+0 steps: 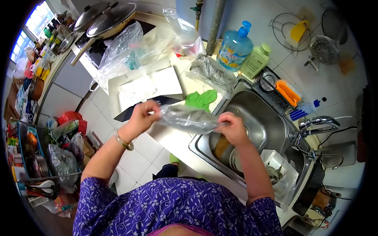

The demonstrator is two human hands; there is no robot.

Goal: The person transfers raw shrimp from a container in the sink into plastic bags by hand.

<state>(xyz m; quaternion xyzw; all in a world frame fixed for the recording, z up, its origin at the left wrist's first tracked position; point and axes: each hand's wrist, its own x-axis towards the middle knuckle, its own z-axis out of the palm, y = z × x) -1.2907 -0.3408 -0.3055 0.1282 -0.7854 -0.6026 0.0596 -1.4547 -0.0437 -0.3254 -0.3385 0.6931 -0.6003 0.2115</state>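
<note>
A clear plastic bag [189, 118] is stretched sideways between my two hands, over the counter edge and the sink's near corner. Something greyish seems to be inside, but I cannot make out what. My left hand [147, 114] pinches one end of the bag, and my right hand [234, 129] grips the other end. Just beyond the bag lies a crumpled green cloth [201, 100]. Behind my left hand stands an open white box [173, 80] with white wrapping in it. Another clear bag with grey contents [212, 72] rests on the counter farther back.
The steel sink [267, 118] is at the right, under a faucet [319, 124]. A white container [289, 173] with dark contents sits at its near end. A blue pump bottle [235, 47] and a green bottle [256, 61] stand behind. A lidded pan [112, 21] is at the back left.
</note>
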